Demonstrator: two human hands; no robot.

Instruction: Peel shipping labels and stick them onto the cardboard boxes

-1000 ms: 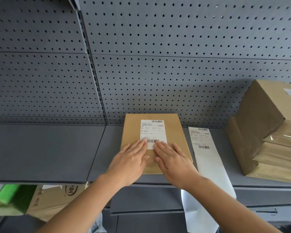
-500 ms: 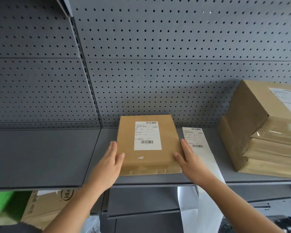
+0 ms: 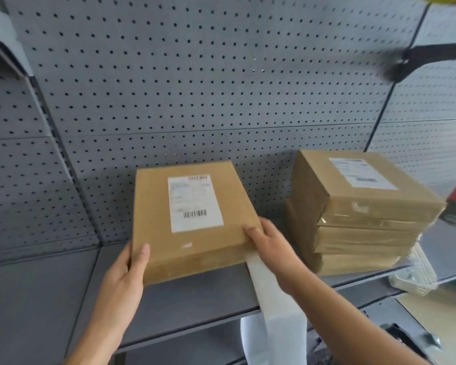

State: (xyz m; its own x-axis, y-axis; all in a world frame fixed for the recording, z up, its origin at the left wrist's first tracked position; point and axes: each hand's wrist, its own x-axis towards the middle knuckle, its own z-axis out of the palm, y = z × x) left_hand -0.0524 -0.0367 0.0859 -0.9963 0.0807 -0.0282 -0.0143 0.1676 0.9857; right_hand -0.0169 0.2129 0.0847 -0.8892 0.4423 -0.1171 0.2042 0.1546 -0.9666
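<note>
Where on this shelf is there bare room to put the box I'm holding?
Bare shelf lies left of the left hand, up to the pegboard. Right is crowded: the label strip hangs over the edge under the right hand, and the stack of boxes fills that end.
</note>
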